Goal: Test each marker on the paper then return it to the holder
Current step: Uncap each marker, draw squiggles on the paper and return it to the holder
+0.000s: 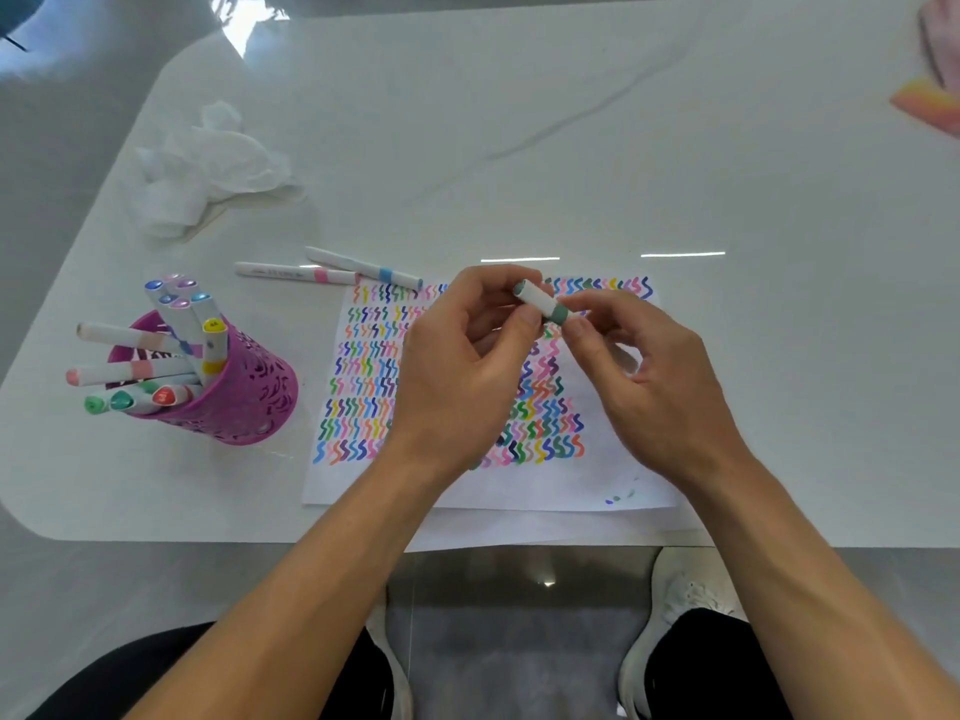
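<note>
head view: the left hand [467, 361] and the right hand [644, 371] are together above the paper [519, 491], and both pinch one marker [543, 302] with a green band. the holder [249, 402], full of markers, stands at 9 o'clock from the paper. two loose markers [332, 270] lie at 11 o'clock.

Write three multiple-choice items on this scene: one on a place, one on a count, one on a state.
1. Where does the purple holder stand relative to the paper?
A. to its left
B. to its right
C. on top of it

2. How many markers lie loose on the table by the paper's far left corner?
A. one
B. two
C. four

3. The green-banded marker is:
A. pinched between both hands
B. lying on the paper
C. standing in the holder

Key:
1 A: the holder stands on the table left of the sheet.
2 B: a pink-banded marker and a blue-banded marker lie there.
3 A: the left hand and right hand both grip it above the paper.
</note>
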